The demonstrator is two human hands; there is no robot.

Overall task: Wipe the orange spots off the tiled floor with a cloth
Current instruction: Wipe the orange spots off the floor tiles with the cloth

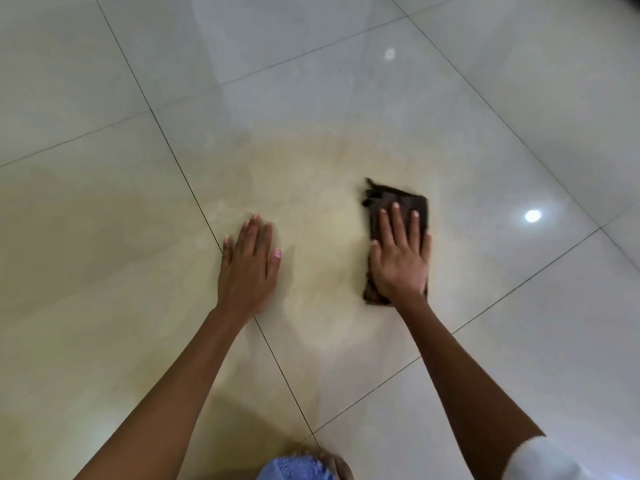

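A dark brown folded cloth lies flat on the glossy pale tiled floor. My right hand presses down on the cloth with straight, spread fingers. My left hand rests flat on the bare tile to the left of it, fingers straight, holding nothing. Between and beyond the hands the tile carries a faint yellowish-orange smear; no distinct orange spots show.
Dark grout lines cross the floor diagonally. Two ceiling-light reflections shine on the tiles at right. At the bottom edge a knee in blue fabric and a white sleeve are visible.
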